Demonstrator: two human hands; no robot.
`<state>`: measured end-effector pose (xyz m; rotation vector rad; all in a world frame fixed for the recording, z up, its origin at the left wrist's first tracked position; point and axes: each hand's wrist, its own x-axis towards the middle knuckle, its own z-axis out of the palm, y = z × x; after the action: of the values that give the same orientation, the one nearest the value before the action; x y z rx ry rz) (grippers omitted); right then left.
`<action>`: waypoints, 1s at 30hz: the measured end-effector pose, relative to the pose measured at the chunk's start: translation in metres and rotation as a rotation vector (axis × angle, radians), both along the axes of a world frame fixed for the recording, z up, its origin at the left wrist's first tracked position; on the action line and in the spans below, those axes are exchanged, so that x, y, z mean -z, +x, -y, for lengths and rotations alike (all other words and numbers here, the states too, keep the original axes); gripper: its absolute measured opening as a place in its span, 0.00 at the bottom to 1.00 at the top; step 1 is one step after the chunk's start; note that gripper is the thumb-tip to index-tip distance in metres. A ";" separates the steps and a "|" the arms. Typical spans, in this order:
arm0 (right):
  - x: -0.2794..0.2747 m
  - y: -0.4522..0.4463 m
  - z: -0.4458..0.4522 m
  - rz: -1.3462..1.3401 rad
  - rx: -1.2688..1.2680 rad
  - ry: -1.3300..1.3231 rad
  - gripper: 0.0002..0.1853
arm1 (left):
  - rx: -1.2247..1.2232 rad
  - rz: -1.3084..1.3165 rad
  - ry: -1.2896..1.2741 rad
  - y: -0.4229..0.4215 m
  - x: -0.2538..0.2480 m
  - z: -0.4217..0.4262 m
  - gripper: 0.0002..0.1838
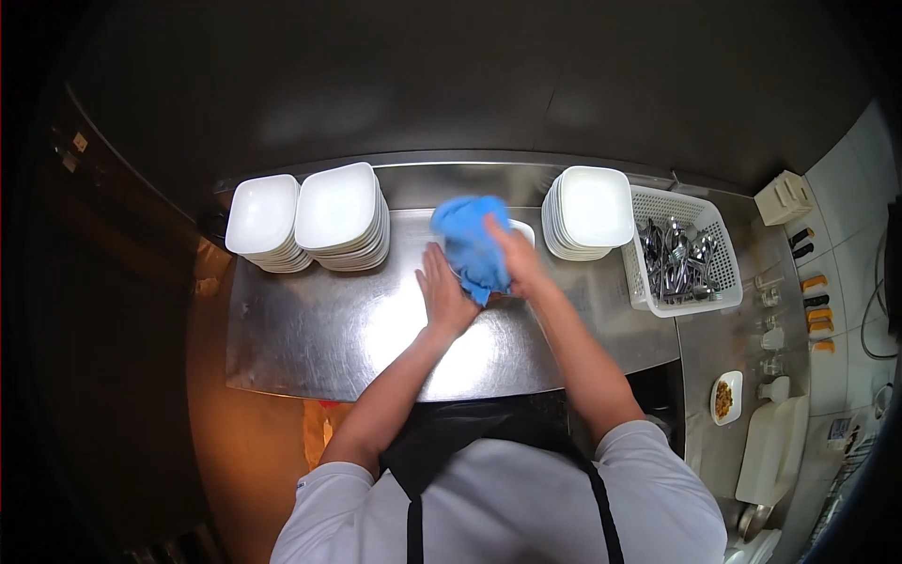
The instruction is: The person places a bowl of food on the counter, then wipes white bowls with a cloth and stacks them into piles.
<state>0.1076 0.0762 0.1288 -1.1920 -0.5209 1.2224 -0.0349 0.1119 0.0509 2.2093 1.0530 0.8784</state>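
Observation:
A blue cloth is bunched over a white dish, covering most of it; only part of the dish's rim shows on the right. My right hand grips the cloth from its right side, slightly blurred. On the left, my left hand is against the dish's near left edge, its fingers reaching forward beside the cloth. The thumb side of that hand is partly hidden under the cloth. Both hands are over the middle of the steel counter.
Two stacks of white square dishes stand at the back left, another stack at the back right. Beside it is a white perforated basket of cutlery. Farther right are a small dish of food, glasses and wall-hung knives.

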 end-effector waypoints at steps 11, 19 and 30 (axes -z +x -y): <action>-0.100 0.044 0.086 0.031 0.658 0.529 0.34 | 0.669 -0.620 0.233 0.009 -0.070 -0.025 0.18; -0.029 -0.041 0.076 1.505 0.765 0.283 0.25 | 0.575 0.421 -0.074 0.018 -0.063 0.009 0.10; -0.032 -0.087 0.031 0.838 0.800 0.433 0.15 | 0.423 0.734 -0.294 -0.012 -0.147 0.008 0.09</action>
<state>0.0209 0.0456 0.1611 -1.3023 -0.7599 -0.1130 -0.0464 0.1043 0.1983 1.5637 0.3194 1.1156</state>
